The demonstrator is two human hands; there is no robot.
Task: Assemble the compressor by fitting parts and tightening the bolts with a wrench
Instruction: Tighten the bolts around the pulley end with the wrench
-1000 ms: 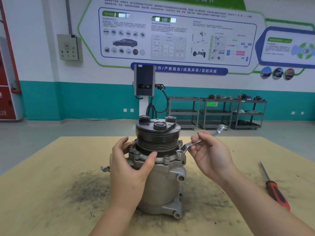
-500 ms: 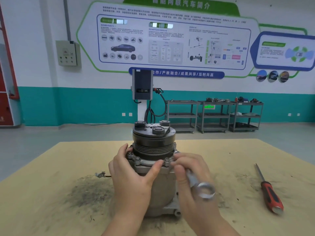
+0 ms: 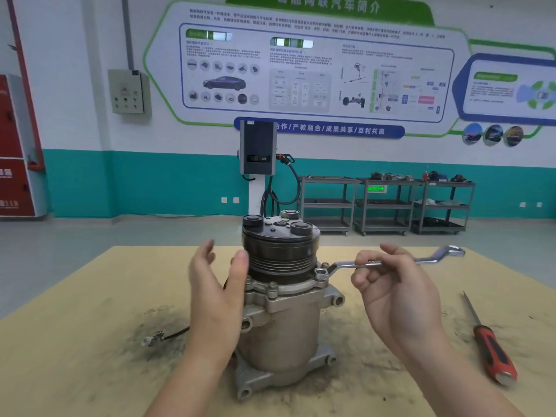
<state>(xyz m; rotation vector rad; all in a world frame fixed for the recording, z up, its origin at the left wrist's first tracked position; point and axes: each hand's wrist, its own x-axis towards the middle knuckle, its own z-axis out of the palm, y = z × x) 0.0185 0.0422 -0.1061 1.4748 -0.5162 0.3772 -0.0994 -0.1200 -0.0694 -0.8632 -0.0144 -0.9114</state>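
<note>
The compressor (image 3: 279,332) stands upright in the middle of the tan table (image 3: 75,311), its dark grooved pulley (image 3: 279,251) on top. A silver ring wrench (image 3: 433,257) lies level, its ring end seated on a bolt (image 3: 322,270) at the right of the flange. My right hand (image 3: 394,293) holds the wrench shaft between thumb and fingers. My left hand (image 3: 216,293) hovers at the compressor's left side with fingers spread and blurred; its thumb is by the pulley's edge, and whether it touches I cannot tell.
A red-handled screwdriver (image 3: 490,347) lies on the table at the right. A short wire with a connector (image 3: 156,338) trails left from the compressor. Dark grime marks the table around the base. Grey tool carts (image 3: 385,203) stand by the far wall.
My left hand has let go of the flange and opened beside it. My right hand has swung the wrench from near me back out to the right, ring end on the right-hand bolt.
</note>
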